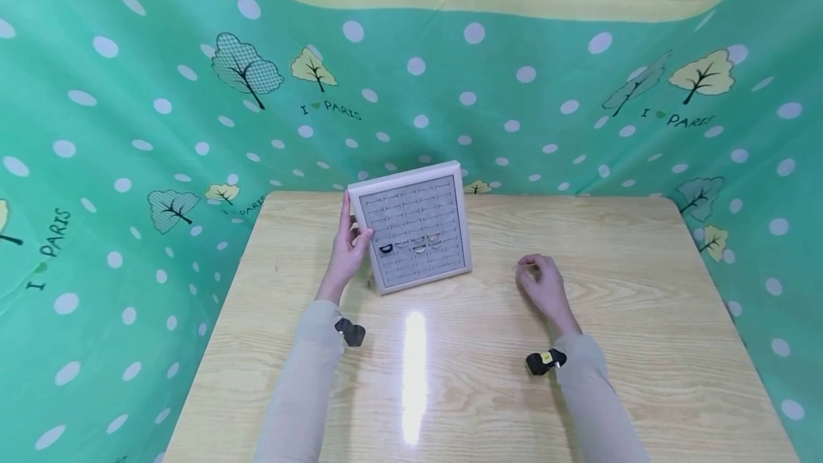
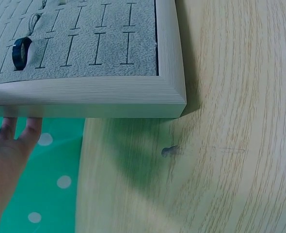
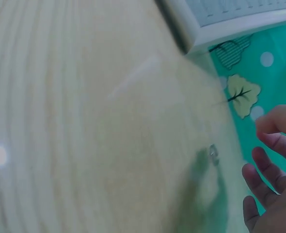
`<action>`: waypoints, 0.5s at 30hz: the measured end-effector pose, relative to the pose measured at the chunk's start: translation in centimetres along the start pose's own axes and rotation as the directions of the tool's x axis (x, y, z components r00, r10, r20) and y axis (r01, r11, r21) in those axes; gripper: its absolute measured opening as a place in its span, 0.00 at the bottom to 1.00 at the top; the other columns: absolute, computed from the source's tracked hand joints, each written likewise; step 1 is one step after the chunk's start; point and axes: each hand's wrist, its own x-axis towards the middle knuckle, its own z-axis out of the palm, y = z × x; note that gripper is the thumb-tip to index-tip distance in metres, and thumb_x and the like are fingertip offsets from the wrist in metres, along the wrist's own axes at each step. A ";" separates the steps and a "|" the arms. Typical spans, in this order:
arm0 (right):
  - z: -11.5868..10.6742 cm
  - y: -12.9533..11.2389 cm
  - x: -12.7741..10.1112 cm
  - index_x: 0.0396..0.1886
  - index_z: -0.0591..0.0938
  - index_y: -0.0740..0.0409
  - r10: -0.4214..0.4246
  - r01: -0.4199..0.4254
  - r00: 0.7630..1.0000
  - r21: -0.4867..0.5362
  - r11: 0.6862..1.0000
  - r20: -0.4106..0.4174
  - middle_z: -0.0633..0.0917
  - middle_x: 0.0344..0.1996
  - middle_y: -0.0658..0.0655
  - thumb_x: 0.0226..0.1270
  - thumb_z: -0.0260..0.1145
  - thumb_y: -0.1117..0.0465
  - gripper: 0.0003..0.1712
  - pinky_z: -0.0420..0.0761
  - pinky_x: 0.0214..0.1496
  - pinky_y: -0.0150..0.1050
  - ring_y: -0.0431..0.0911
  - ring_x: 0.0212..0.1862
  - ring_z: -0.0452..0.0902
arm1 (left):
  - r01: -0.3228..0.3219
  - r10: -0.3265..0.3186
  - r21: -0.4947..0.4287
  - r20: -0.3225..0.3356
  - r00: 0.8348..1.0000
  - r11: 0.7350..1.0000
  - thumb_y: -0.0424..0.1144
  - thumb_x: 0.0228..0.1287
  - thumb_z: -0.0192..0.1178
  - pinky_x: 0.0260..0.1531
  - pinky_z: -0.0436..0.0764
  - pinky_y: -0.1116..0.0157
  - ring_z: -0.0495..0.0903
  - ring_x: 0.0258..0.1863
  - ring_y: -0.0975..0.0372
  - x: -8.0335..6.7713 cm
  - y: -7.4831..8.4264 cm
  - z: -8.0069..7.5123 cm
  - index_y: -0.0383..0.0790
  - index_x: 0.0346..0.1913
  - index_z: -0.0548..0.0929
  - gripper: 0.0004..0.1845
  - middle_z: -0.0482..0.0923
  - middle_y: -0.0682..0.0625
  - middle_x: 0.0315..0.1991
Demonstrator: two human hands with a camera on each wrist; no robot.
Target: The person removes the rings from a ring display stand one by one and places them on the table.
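Observation:
A ring display tray [image 1: 411,177] with a pale frame and grey slotted padding stands tilted up on the table. My left hand [image 1: 348,252] grips its left edge, thumb toward the front and fingers behind. Several rings sit in the slots, among them a black ring [image 2: 21,53] and a silver twisted ring [image 2: 34,23]. On the right, my right hand [image 1: 545,288] is low over the table with bent fingers, close to a small silvery ring [image 3: 214,154]. In the right wrist view a gap separates that ring from the fingertips.
The wooden table [image 1: 643,291] reaches back to a green dotted curtain [image 1: 444,120], which also hangs at both sides. A bright light reflection [image 1: 414,377] lies in front of the tray. A small dark mark [image 2: 169,151] shows on the wood near the tray's corner.

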 end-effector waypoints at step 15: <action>1.2 -4.0 0.0 0.48 0.77 0.68 -0.050 0.055 0.998 0.135 0.989 -0.036 0.71 0.51 0.67 0.63 0.61 0.73 0.13 0.70 0.47 0.43 0.60 0.48 0.72 | 0.011 -0.010 0.006 -0.019 1.000 1.000 0.24 0.70 0.50 0.53 0.78 0.54 0.74 0.49 0.48 0.0 0.0 0.2 0.50 0.77 0.35 0.44 0.66 0.33 0.57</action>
